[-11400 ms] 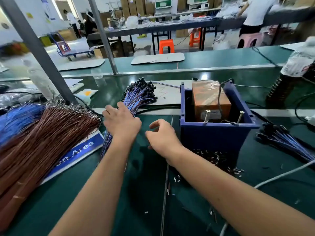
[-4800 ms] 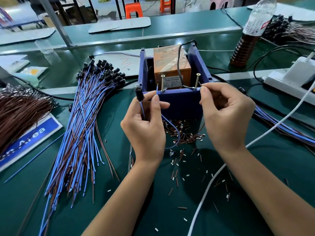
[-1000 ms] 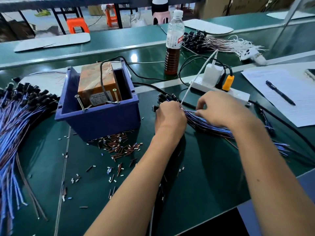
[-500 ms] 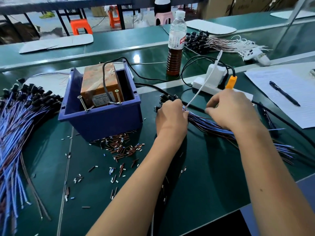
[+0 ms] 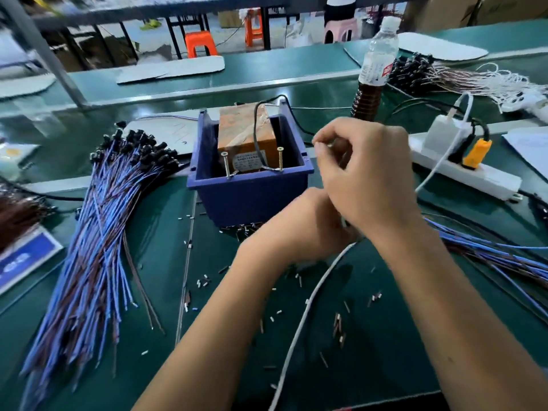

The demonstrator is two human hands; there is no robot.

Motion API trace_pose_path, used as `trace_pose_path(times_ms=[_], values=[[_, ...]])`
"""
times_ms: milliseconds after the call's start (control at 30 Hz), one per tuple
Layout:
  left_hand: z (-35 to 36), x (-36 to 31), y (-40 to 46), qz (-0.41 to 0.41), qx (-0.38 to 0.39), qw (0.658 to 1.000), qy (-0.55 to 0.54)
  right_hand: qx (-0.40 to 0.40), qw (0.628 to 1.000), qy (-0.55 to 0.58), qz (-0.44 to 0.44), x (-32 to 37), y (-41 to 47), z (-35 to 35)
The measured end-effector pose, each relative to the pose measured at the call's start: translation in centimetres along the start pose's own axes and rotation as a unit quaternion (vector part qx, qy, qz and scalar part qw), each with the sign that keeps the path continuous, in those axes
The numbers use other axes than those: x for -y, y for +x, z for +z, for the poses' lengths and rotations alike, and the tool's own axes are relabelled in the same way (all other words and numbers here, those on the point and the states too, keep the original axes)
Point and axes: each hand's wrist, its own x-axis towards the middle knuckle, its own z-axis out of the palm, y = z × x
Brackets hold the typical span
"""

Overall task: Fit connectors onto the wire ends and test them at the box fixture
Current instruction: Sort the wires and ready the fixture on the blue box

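A: Where are the person's hands?

B: Both are raised over the middle of the green desk (image 5: pixel 385 336), just in front of the blue box (image 5: pixel 252 194). The right hand (image 5: pixel 367 179) is higher, beside the box's right wall, its fingers curled in and thumb and forefinger pinched together. The frame is blurred there, so what it pinches cannot be made out.

A: And the left?

B: The left hand (image 5: pixel 308 226) sits lower, tucked under the right wrist, with its fingers hidden. Whether it grips anything cannot be told.

A: Where is the box itself?

B: Toward the far edge of the desk, in the middle. Inside it stands an orange block (image 5: pixel 243 134) with a black cable (image 5: pixel 261 126) over it, and two upright screws (image 5: pixel 252 164) by the near wall.

A: The wires?

B: A large bundle of blue and brown wires (image 5: pixel 98 250) with black connectors (image 5: pixel 136 146) on the far ends lies along the left side. A smaller bundle (image 5: pixel 498 256) spreads at the right edge. Small cut bits (image 5: pixel 338 324) are scattered in front of the box.

A: Anything else?

B: A white cable (image 5: pixel 299 324) runs from the near edge up under the hands. A white power strip (image 5: pixel 462 173) and a bottle (image 5: pixel 373 75) stand at the far right.
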Motion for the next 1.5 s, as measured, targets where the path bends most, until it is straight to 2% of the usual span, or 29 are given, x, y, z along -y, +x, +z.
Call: trace_pose_path(times_ms=[67, 100, 200, 367, 467, 567, 600, 633, 700, 800, 933, 1067, 1300, 1400, 1500], values=[[-2.5, 1.5, -2.4, -0.054, 0.042, 0.998, -0.014, 0.025, 0.999, 0.026, -0.031, 2.4, -0.3, 1.7], [-3.6, 2.8, -3.6, -0.07, 0.035, 0.997, -0.023, 0.038, 0.997, 0.044, -0.045, 3.6, -0.5, 2.5], [-6.0, 5.3, -7.4, -0.096, -0.05, 0.992, -0.058, 0.086, 0.991, 0.075, -0.071, 7.0, -1.6, 5.5], [-8.3, 9.8, -11.4, -0.237, -0.134, 0.962, 0.01, 0.166, 0.979, 0.099, -0.063, 11.1, -3.7, 10.9], [-9.5, 12.3, -12.1, -0.326, -0.229, 0.909, 0.123, 0.204, 0.969, 0.134, -0.032, 12.7, -4.2, 14.0], [-11.1, 14.9, -12.2, -0.406, -0.402, 0.803, 0.169, 0.251, 0.951, 0.176, 0.036, 14.0, -4.1, 16.7], [-11.7, 15.9, -12.1, -0.43, -0.435, 0.773, 0.17, 0.279, 0.941, 0.182, 0.054, 14.3, -4.0, 17.5], [-12.3, 16.9, -12.1, -0.457, -0.432, 0.76, 0.165, 0.307, 0.931, 0.186, 0.066, 14.6, -4.1, 18.3], [-13.1, 18.8, -11.9, -0.502, -0.385, 0.76, 0.148, 0.338, 0.919, 0.187, 0.08, 15.3, -4.5, 19.4], [-13.4, 20.8, -11.5, -0.494, -0.383, 0.763, 0.164, 0.345, 0.914, 0.19, 0.095, 16.1, -5.0, 20.4], [-14.1, 21.8, -11.2, -0.507, -0.405, 0.741, 0.172, 0.355, 0.909, 0.192, 0.102, 15.9, -5.2, 21.3], [-15.2, 22.1, -10.8, -0.501, -0.399, 0.758, 0.124, 0.339, 0.913, 0.199, 0.109, 15.2, -5.7, 21.9], [-15.4, 20.6, -9.8, -0.453, -0.463, 0.748, 0.142, 0.319, 0.892, 0.27, 0.174, 14.1, -5.5, 21.9], [-15.2, 19.4, -9.3, -0.412, -0.551, 0.717, 0.108, 0.29, 0.899, 0.291, 0.154, 13.8, -5.1, 21.0], [-15.5, 17.5, -8.8, -0.323, -0.658, 0.675, 0.089, 0.205, 0.93, 0.3, 0.059, 14.4, -4.6, 19.3]])
